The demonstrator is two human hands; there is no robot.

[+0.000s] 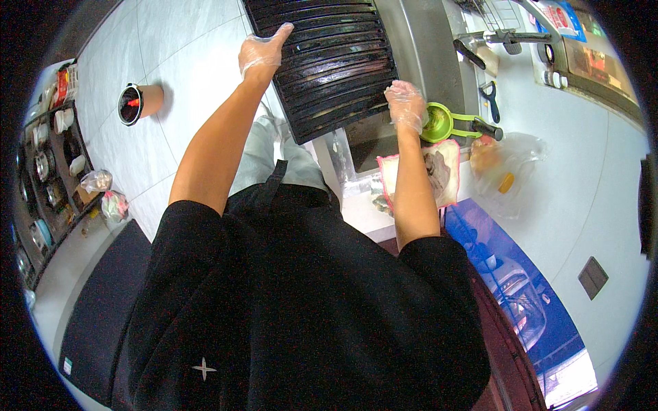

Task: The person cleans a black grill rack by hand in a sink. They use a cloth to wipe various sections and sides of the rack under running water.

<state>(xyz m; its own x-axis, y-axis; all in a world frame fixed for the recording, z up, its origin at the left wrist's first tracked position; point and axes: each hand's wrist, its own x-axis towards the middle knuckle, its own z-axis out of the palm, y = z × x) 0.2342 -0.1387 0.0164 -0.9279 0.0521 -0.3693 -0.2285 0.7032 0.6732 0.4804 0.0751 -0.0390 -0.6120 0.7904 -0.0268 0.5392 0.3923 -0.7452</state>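
A large black slatted panel [334, 61], glossy as if wet, is held tilted in front of me, partly over the metal sink [362, 149]. My left hand [262, 51], in a clear plastic glove, grips its left edge with the thumb lying along the top face. At the opposite edge, near the lower right corner, my right hand [406, 105] is closed on the rim, also gloved. Just right of that hand sits a green strainer [437, 123] with a handle. Below it, partly behind my right forearm, lies a pink-edged cloth [444, 167] with a dark stain.
A tap [514, 37] reaches in at upper right, near a peeler [491, 100]. A clear plastic bag [524, 154] hangs or lies beside the sink. On the tiled floor to the left stands a bin [151, 100], with a loaded shelf rack [49, 169] beyond.
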